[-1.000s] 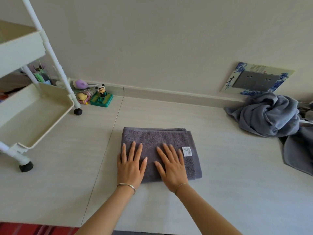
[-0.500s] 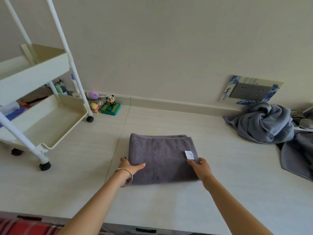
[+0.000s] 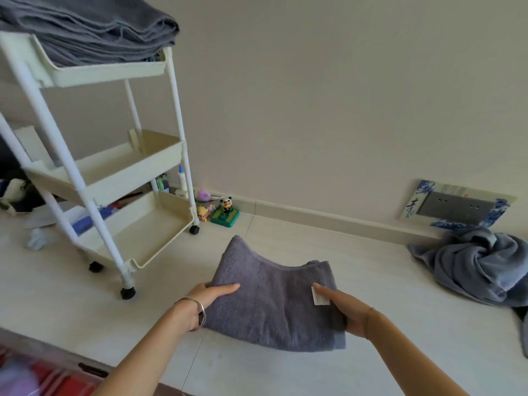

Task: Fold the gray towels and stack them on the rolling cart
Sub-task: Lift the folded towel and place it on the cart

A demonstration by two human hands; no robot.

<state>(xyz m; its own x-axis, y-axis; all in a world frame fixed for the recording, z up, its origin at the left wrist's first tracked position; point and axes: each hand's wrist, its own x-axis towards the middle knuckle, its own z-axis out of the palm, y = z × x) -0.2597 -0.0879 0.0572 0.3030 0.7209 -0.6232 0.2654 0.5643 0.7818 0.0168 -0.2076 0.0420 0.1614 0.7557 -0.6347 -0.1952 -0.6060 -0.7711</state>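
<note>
Gripping folded towel (image 3: 271,307) at both ends: left hand (image 3: 207,297), right hand (image 3: 347,312), thumbs on top, fingers tucked beneath. Up-left of fingers, cart (image 3: 108,72), top tray holding stacked towels (image 3: 85,27).

Folded gray towel (image 3: 268,310): terry cloth, matt, short nubby pile, with a flatter woven band near one hem. Its tag (image 3: 318,297) is smooth and white. Stacked towels (image 3: 85,30) and crumpled blue-gray towel (image 3: 471,267): the same soft, matt cloth. Rolling cart (image 3: 123,170): cream plastic trays, satin finish. Its posts (image 3: 75,167) are white, smooth and slightly glossy; its casters (image 3: 127,292) are dull black. Floor (image 3: 371,367): pale, faint wood grain, low sheen. Wrist bangle (image 3: 200,307): polished metal. Wall (image 3: 314,95): matt.
</note>
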